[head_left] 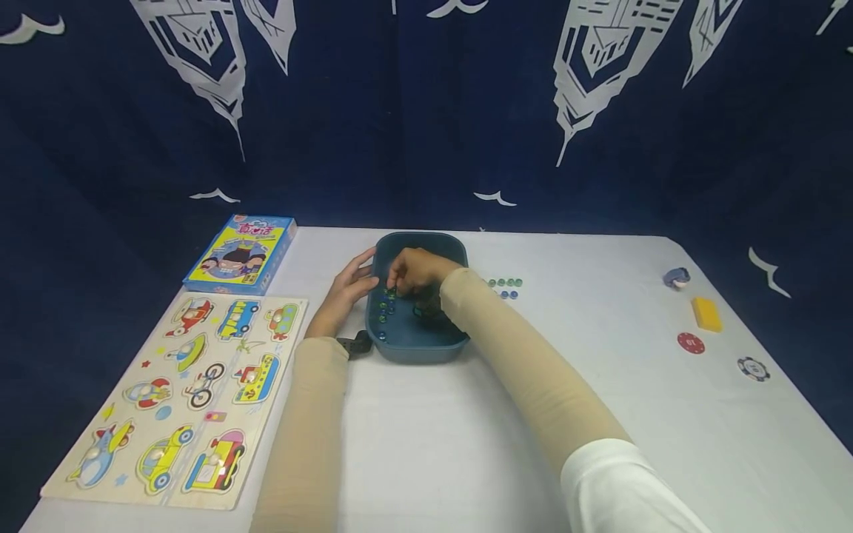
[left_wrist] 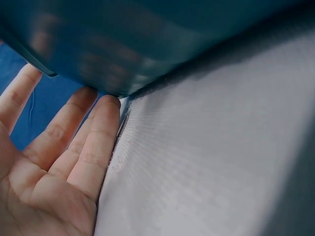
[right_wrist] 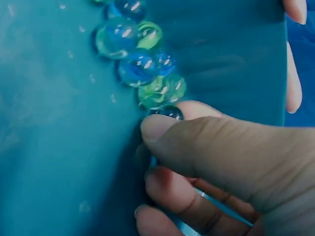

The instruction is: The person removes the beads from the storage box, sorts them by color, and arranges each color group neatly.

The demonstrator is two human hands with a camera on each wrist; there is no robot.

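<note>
A teal plastic bin [head_left: 420, 355] stands on the white table. Along its left inner wall lie several blue and green glass marbles [right_wrist: 138, 68], touching one another in the right wrist view. My right hand [head_left: 415, 270] reaches inside and pinches a dark marble [right_wrist: 170, 112] between thumb and index finger, at the near end of that group. Outside the bin, my left hand [head_left: 346, 292] rests its fairly straight fingertips against the left wall, as the left wrist view shows. More marbles [head_left: 506, 283] sit in rows on the tablecloth, partly hidden by my right forearm.
Left of the bin lies a wooden vehicle puzzle board [head_left: 220, 355], with a blue and yellow card box [head_left: 240, 255] behind it. Far right are a yellow block [head_left: 706, 314], a red chip [head_left: 691, 343], a black-and-white chip [head_left: 754, 369] and a small blue-white object [head_left: 676, 278].
</note>
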